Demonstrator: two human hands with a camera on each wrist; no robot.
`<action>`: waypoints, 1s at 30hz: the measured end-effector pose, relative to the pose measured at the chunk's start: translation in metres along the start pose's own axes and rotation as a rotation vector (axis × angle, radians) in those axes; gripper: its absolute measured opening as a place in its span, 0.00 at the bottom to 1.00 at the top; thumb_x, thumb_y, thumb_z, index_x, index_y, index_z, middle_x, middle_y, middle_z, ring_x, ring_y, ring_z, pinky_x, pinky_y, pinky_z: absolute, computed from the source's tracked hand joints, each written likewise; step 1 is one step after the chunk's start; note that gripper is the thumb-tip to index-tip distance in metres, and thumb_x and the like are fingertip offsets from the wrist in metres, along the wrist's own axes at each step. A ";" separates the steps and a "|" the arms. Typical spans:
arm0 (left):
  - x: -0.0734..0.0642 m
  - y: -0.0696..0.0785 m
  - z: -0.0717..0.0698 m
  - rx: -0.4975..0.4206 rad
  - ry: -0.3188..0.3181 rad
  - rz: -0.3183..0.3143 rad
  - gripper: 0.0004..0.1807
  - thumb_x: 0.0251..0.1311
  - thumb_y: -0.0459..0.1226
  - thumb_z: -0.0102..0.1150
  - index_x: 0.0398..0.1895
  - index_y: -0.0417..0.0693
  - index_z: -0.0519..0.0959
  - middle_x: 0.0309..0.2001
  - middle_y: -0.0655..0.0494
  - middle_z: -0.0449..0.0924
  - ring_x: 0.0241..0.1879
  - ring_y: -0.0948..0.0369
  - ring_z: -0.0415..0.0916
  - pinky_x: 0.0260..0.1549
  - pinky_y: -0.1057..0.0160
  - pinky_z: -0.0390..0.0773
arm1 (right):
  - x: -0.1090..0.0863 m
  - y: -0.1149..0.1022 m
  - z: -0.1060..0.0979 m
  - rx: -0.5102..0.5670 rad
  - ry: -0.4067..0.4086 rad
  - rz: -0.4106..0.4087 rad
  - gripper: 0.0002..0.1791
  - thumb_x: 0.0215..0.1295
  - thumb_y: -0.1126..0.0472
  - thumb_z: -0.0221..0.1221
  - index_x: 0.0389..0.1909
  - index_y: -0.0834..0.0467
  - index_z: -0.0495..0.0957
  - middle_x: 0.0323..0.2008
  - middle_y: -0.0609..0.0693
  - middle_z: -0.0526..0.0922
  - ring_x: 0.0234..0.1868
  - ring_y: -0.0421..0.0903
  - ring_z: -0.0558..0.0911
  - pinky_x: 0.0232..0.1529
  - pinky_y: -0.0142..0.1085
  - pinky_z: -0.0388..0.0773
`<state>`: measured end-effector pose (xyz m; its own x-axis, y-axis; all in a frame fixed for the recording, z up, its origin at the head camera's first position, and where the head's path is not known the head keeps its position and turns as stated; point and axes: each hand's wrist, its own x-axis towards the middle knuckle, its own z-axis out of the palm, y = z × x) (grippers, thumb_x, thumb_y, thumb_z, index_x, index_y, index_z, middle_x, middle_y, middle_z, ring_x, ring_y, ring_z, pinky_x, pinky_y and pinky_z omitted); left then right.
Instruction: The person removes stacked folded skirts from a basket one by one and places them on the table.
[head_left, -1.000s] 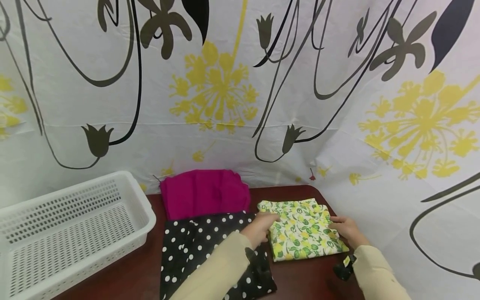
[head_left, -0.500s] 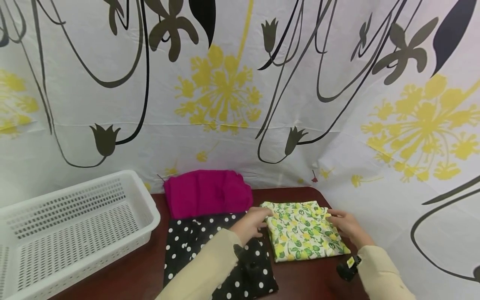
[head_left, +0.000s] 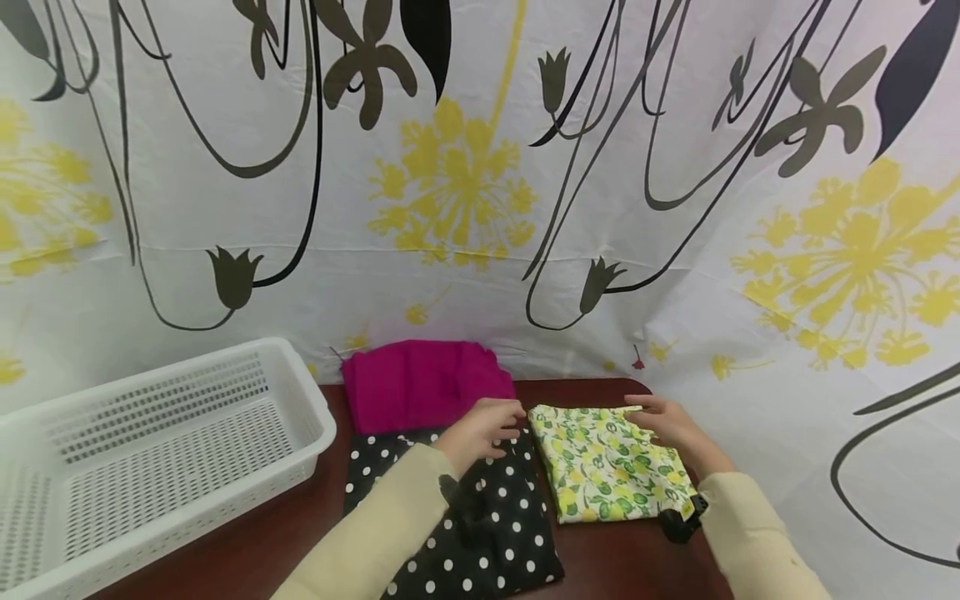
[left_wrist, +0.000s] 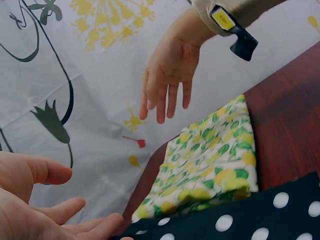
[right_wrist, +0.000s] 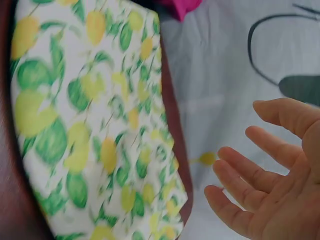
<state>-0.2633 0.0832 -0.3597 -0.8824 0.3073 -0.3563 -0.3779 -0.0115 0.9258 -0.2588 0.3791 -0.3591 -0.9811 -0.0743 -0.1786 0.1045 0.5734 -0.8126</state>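
A folded cloth with a lemon print point(head_left: 611, 467) lies flat on the dark red table. My right hand point(head_left: 671, 425) hovers over its far right corner, and the right wrist view shows that hand point(right_wrist: 270, 185) with fingers spread and nothing in them. My left hand point(head_left: 483, 429) is above the black cloth with white dots point(head_left: 487, 533), left of the lemon cloth. In the left wrist view the left hand point(left_wrist: 45, 205) has its fingers extended, holding nothing. A folded magenta cloth point(head_left: 423, 383) lies behind the dotted one.
A white perforated plastic basket point(head_left: 172, 467) stands on the left of the table point(head_left: 600, 567). A white curtain with flower prints point(head_left: 480, 317) hangs right behind the table and along its right side.
Both hands have come off the lemon cloth. The left hand moved left over the dotted cloth; the right rose slightly above the far corner. The view shifted a little to the left.
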 end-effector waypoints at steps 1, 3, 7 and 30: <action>0.000 0.001 -0.003 0.002 0.000 0.001 0.26 0.54 0.34 0.52 0.59 0.38 0.68 0.59 0.34 0.64 0.56 0.44 0.67 0.51 0.40 0.63 | 0.001 -0.004 0.001 0.009 -0.004 -0.006 0.32 0.67 0.53 0.52 0.65 0.67 0.57 0.59 0.71 0.62 0.59 0.67 0.62 0.54 0.60 0.62; 0.000 0.002 -0.007 0.007 0.010 -0.003 0.25 0.54 0.34 0.51 0.58 0.38 0.68 0.58 0.35 0.65 0.55 0.45 0.68 0.51 0.40 0.63 | 0.004 -0.012 0.003 0.021 -0.010 -0.017 0.33 0.66 0.52 0.53 0.65 0.66 0.58 0.60 0.70 0.63 0.60 0.66 0.61 0.54 0.59 0.62; 0.000 0.006 -0.017 0.021 0.021 -0.003 0.23 0.54 0.34 0.52 0.55 0.37 0.69 0.57 0.36 0.67 0.54 0.45 0.69 0.50 0.40 0.64 | 0.010 -0.028 0.009 0.037 -0.032 -0.032 0.33 0.66 0.52 0.53 0.66 0.65 0.58 0.62 0.68 0.60 0.61 0.64 0.61 0.56 0.58 0.61; -0.021 0.046 -0.102 0.050 0.099 0.032 0.22 0.64 0.40 0.46 0.59 0.39 0.67 0.60 0.37 0.65 0.57 0.46 0.66 0.56 0.41 0.59 | 0.039 -0.107 0.024 -0.011 -0.109 -0.093 0.32 0.65 0.55 0.53 0.66 0.64 0.58 0.62 0.69 0.60 0.62 0.65 0.60 0.56 0.59 0.60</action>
<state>-0.2904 -0.0206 -0.3223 -0.9182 0.2122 -0.3346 -0.3366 0.0279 0.9412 -0.3046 0.2955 -0.2925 -0.9628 -0.2153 -0.1630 0.0119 0.5691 -0.8222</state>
